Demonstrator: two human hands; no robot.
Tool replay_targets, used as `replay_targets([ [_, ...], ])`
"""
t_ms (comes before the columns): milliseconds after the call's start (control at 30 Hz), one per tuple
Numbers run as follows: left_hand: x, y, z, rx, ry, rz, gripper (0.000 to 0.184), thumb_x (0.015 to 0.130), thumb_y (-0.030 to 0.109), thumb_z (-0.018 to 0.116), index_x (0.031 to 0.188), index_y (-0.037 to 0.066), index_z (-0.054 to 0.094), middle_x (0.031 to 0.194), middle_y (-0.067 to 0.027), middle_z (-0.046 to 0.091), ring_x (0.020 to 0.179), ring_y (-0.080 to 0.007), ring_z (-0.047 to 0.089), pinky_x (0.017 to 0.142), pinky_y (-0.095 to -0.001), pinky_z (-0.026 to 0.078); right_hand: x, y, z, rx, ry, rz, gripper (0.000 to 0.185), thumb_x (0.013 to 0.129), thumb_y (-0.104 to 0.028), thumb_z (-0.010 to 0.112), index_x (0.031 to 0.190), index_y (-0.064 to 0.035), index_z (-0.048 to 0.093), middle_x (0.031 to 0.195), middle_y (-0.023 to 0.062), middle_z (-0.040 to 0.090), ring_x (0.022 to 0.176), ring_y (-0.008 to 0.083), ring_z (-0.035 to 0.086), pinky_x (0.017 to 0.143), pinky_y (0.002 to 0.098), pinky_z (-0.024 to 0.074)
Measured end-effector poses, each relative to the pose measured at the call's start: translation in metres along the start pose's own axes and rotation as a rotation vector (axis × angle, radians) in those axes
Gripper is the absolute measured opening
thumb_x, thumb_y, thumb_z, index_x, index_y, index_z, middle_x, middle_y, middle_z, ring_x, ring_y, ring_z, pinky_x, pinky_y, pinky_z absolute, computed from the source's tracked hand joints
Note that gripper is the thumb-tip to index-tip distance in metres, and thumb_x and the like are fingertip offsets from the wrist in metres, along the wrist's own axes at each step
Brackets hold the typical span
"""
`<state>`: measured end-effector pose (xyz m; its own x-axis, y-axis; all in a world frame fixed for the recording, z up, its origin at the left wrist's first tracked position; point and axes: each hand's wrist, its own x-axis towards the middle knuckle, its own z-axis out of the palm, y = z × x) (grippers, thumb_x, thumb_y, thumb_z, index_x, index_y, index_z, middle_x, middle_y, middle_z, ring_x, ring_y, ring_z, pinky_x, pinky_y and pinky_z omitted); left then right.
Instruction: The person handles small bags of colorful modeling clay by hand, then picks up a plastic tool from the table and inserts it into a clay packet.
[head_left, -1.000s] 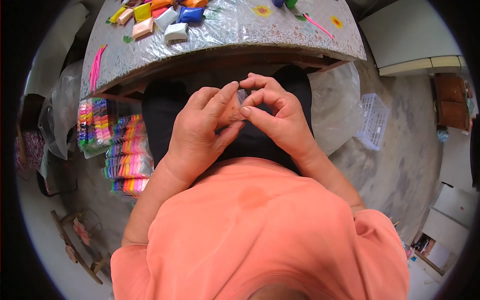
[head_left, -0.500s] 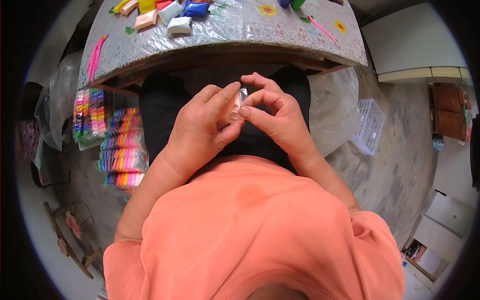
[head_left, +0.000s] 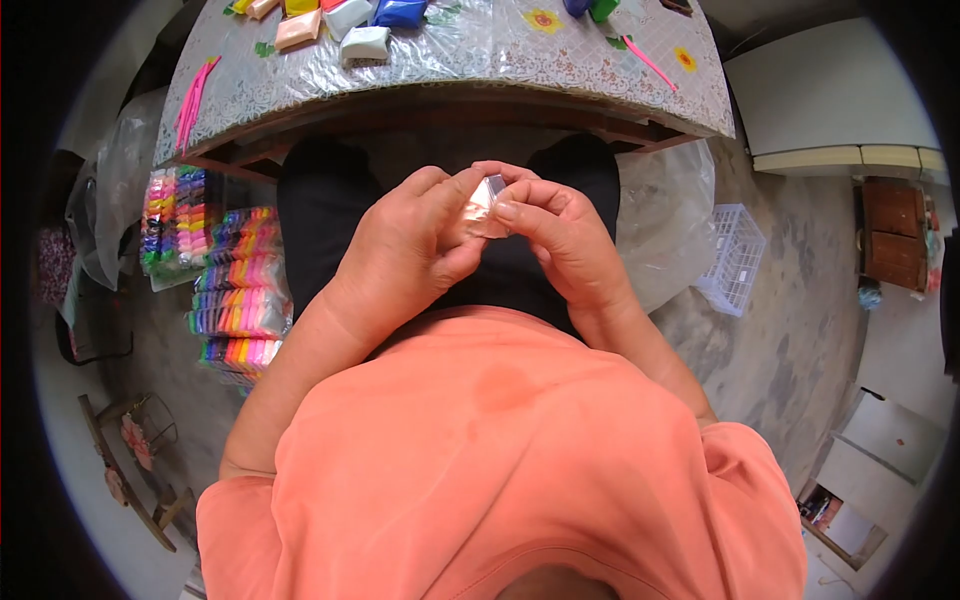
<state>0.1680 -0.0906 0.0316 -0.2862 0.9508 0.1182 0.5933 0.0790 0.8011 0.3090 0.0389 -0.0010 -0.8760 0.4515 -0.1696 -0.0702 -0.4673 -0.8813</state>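
Above my lap, my left hand (head_left: 412, 232) is closed round a small shiny packet (head_left: 484, 198), peach-coloured with a clear, silvery-looking plastic end. My right hand (head_left: 565, 228) pinches the packet's right side between thumb and fingers. Part of the packet is hidden by the fingers of both hands. Similar soft packets lie on the table beyond: a peach packet (head_left: 298, 31), a white packet (head_left: 365, 45) and a blue packet (head_left: 399, 12).
The table (head_left: 480, 60) has a lace-patterned, clear-covered top. Pink strips (head_left: 196, 105) lie at its left, and another pink strip (head_left: 650, 63) at its right. Stacked bags of colourful packets (head_left: 240, 290) stand on the floor at left; a white plastic basket (head_left: 733, 260) stands at right.
My right-hand fingers have closed in on the packet, and more of its shiny end shows. The view has shifted slightly, with the table's packets now higher in the picture.
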Motion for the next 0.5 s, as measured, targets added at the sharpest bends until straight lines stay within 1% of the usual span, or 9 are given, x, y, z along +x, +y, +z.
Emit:
replay_targets([
  [33,0.000,0.001,-0.001,-0.012,-0.012,-0.019,0.056,0.071,0.005,0.070,0.124,0.008,0.055,0.091,-0.0128,0.054,0.081,-0.0316,0.059,0.070,-0.0377,0.050,0.001,0.001,-0.001,0.009,-0.004,0.008,0.010,0.084,-0.009,0.068,0.085,0.0002,0.069,0.121,0.0114,0.055,0.114,0.0143,0.052,0.092,0.0290,0.0447],
  [67,0.001,0.000,-0.001,-0.009,0.004,-0.004,0.055,0.071,0.004,0.070,0.124,0.007,0.055,0.091,-0.0127,0.055,0.079,-0.0296,0.059,0.069,-0.0355,0.049,0.002,0.002,-0.002,0.018,-0.008,0.015,0.010,0.084,-0.009,0.068,0.086,0.0002,0.069,0.122,0.0114,0.055,0.113,0.0139,0.052,0.091,0.0284,0.0453],
  [133,0.000,-0.005,0.000,-0.002,0.035,0.027,0.054,0.071,0.002,0.072,0.123,0.004,0.056,0.091,-0.0124,0.056,0.077,-0.0255,0.059,0.067,-0.0312,0.048,0.001,-0.003,0.002,-0.079,0.048,0.005,0.010,0.084,-0.009,0.068,0.087,0.0003,0.069,0.125,0.0110,0.053,0.112,0.0131,0.053,0.091,0.0283,0.0453],
  [267,-0.001,-0.009,0.000,-0.019,0.092,0.024,0.054,0.071,0.002,0.072,0.122,0.003,0.056,0.092,-0.0123,0.056,0.078,-0.0257,0.059,0.068,-0.0310,0.048,0.002,-0.011,0.006,-0.186,0.077,-0.026,0.009,0.084,-0.008,0.068,0.088,0.0002,0.069,0.129,0.0100,0.049,0.109,0.0115,0.053,0.091,0.0277,0.0456],
  [333,-0.001,-0.009,0.000,-0.012,0.106,0.032,0.053,0.071,0.002,0.072,0.122,0.003,0.056,0.091,-0.0121,0.056,0.077,-0.0255,0.059,0.067,-0.0309,0.048,0.004,-0.010,0.006,-0.223,0.048,-0.071,0.008,0.084,-0.007,0.068,0.087,0.0002,0.069,0.130,0.0098,0.048,0.109,0.0117,0.053,0.091,0.0275,0.0459],
  [367,-0.001,-0.008,-0.001,-0.008,0.094,0.015,0.053,0.071,0.003,0.071,0.122,0.003,0.056,0.091,-0.0127,0.056,0.078,-0.0280,0.059,0.068,-0.0337,0.049,0.005,-0.009,0.006,-0.241,0.033,-0.094,0.008,0.084,-0.007,0.068,0.087,0.0002,0.069,0.130,0.0097,0.048,0.110,0.0118,0.053,0.091,0.0274,0.0460],
  [433,0.000,-0.005,-0.004,0.001,0.071,-0.017,0.052,0.072,0.006,0.069,0.121,0.004,0.055,0.091,-0.0139,0.055,0.080,-0.0329,0.059,0.069,-0.0393,0.050,0.006,-0.010,0.007,-0.180,0.013,-0.055,0.008,0.084,-0.008,0.067,0.086,-0.0002,0.069,0.129,0.0102,0.049,0.111,0.0125,0.053,0.093,0.0281,0.0446],
  [500,-0.001,-0.005,-0.006,-0.023,0.051,-0.035,0.051,0.072,0.006,0.068,0.121,0.004,0.055,0.090,-0.0141,0.055,0.080,-0.0332,0.059,0.069,-0.0396,0.050,0.008,-0.010,0.008,-0.116,-0.003,-0.014,0.008,0.085,-0.008,0.067,0.085,-0.0005,0.069,0.128,0.0110,0.051,0.114,0.0142,0.052,0.095,0.0296,0.0426],
])
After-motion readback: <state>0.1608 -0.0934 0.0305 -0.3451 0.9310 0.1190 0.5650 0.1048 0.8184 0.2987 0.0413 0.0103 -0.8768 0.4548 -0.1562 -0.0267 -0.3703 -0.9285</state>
